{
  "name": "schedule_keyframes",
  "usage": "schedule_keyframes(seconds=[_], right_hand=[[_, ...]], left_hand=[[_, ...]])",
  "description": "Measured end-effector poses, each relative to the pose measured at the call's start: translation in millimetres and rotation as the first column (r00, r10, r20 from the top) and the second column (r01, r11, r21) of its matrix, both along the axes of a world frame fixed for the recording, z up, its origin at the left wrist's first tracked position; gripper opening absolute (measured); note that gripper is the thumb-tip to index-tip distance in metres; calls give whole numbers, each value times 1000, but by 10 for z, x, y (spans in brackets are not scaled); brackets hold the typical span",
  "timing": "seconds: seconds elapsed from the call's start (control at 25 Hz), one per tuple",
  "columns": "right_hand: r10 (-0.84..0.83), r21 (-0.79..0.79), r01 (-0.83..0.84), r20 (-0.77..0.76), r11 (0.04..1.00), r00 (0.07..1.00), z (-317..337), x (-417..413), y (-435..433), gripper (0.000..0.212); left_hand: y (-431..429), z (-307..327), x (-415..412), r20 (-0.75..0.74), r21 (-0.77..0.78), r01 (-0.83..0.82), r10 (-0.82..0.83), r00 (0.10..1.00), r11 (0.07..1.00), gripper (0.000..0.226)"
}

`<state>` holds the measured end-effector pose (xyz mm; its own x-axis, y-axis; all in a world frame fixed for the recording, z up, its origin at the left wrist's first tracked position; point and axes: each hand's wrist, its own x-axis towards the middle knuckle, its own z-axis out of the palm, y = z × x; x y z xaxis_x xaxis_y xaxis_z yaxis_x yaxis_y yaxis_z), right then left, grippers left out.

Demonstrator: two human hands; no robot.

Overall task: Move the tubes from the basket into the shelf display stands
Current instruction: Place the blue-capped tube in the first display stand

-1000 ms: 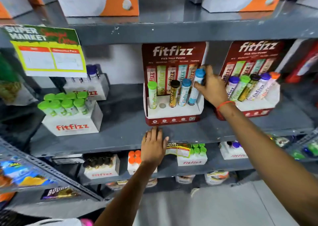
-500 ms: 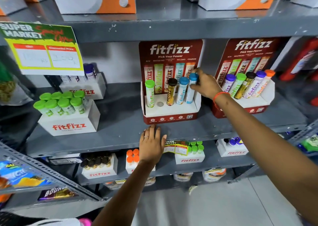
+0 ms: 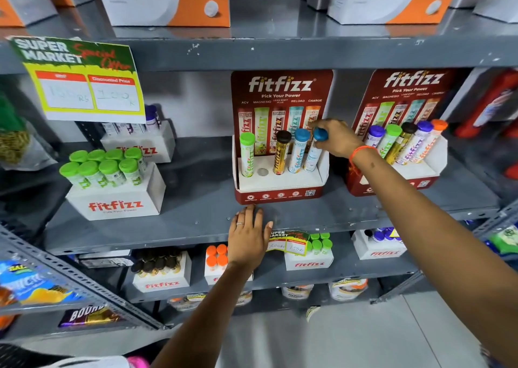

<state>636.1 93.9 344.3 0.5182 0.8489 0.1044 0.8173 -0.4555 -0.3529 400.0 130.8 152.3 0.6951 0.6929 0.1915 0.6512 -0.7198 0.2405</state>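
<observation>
A red fitfizz display stand stands on the middle shelf. It holds a green-capped tube, a dark-capped yellow tube, a blue-capped tube, and at its right end another blue-capped tube. One hole beside the green tube is bare. My right hand grips the cap of the rightmost blue tube, which sits in its slot. My left hand lies flat, fingers spread, on the shelf edge just below the stand. No basket is in view.
A second red stand to the right holds several tubes. A white fitfizz box of green-capped tubes sits at left under a Super Market price card. More white boxes fill the lower shelf. Orange-and-white boxes stand above.
My right hand lowered the blue-capped tube from a tilt into the stand's rightmost slot and now holds its cap. My left hand stayed on the shelf edge.
</observation>
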Motion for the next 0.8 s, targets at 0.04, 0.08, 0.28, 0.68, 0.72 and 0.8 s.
schedule_keyframes(seconds=[0.04,0.08,0.28,0.68,0.72,0.8], right_hand=[[-9,-2,9,9,1000,1000,5,4,-7,49],[-32,13,31,35,999,999,-3,2,-11,47],[-87,41,84,96,996,992,11,-56,9,38],[-69,88,58,122,994,990,-56,-103,-25,39],[-49,86,40,113,995,992,-36,-95,-26,39],[-12,81,3,113,997,994,-26,-70,-38,40]], left_hand=[[2,-1,0,-6,-2,1,-1,1000,1000,53],[2,-3,-3,-8,-5,2,-2,1000,1000,51],[-6,6,-12,-5,-11,6,-6,1000,1000,51],[-13,29,-19,13,-16,6,-6,1000,1000,57],[-12,29,-22,9,-17,4,-4,1000,1000,57],[-13,36,-22,-11,-32,7,-7,1000,999,60]])
